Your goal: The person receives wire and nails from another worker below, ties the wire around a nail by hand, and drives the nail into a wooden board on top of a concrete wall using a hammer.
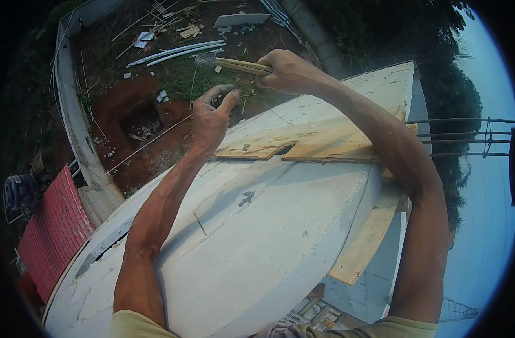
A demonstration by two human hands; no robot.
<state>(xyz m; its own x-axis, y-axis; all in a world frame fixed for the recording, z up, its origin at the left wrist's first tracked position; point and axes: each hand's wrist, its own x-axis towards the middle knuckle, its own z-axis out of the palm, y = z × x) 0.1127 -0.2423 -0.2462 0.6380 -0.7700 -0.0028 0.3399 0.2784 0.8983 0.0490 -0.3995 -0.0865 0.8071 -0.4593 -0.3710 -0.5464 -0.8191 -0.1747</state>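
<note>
My right hand is closed round the wooden handle of a hammer-like tool, held out to the left above the slab's far edge. The tool's head is a grey blur, so its exact kind is unclear. Lower and to the left, my left hand is raised with curled fingers and the thumb close to the fingertips. Anything between them is too small to make out. Below my hands, a thin wooden board lies across the white slab, with a dark notch in its near edge.
Another plank slants along the slab's right edge. Rebar rods stick out at right. Beyond the slab's far edge the ground drops well below, with a dug pit, white pipes and scrap wood. A red corrugated roof lies left.
</note>
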